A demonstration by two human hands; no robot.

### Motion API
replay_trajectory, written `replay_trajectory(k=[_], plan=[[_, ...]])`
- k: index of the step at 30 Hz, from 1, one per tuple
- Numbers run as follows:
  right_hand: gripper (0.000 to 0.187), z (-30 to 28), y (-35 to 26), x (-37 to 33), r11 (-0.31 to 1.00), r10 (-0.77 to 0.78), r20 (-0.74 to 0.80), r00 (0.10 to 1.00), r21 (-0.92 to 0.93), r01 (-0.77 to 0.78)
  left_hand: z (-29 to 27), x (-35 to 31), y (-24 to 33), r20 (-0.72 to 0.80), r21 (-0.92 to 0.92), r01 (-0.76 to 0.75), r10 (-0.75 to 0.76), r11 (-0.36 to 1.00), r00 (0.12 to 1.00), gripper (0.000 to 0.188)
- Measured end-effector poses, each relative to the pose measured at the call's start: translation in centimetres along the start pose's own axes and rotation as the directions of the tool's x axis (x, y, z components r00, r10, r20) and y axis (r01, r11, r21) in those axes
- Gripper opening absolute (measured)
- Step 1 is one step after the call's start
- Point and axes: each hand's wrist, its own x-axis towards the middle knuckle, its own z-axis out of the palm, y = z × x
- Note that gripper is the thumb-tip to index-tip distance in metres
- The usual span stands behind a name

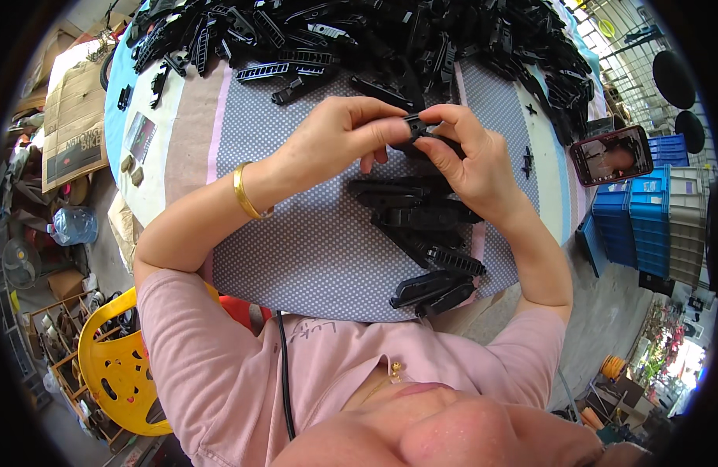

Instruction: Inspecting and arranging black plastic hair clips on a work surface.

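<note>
Both my hands meet over the middle of the table, pinching a small black plastic part (pixel 416 129) between them. My left hand (pixel 351 136), with a gold bangle on its wrist, grips the part's left side between thumb and fingers. On the other side, my right hand (pixel 472 159) holds it with thumb and forefinger. Just below the hands lies a small group of long black plastic pieces (pixel 409 214), some ridged. Two more black pieces (pixel 433 292) rest near the table's front edge. The held part's lower end is partly hidden by my fingers.
A large heap of black plastic parts (pixel 296 35) covers the table's far side. A phone (pixel 612 156) stands at the right edge of the patterned tablecloth (pixel 289 257). Blue crates (pixel 651 218) are stacked at right; a yellow chair (pixel 121 373) stands at lower left.
</note>
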Motion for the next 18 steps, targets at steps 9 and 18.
replay_trajectory(k=[9,18], plan=[[0.04,-0.3,-0.4,-0.6,0.971,-0.131,0.011,0.991,-0.201,0.131,0.7,-0.8,0.1,-0.03,0.359,-0.257,0.287,0.897,0.958,0.037],[0.047,-1.4,-0.3,0.2,0.972,-0.092,0.185,0.978,-0.197,0.129,0.3,-0.4,0.1,0.091,0.577,-0.498,0.555,0.647,0.827,0.039]])
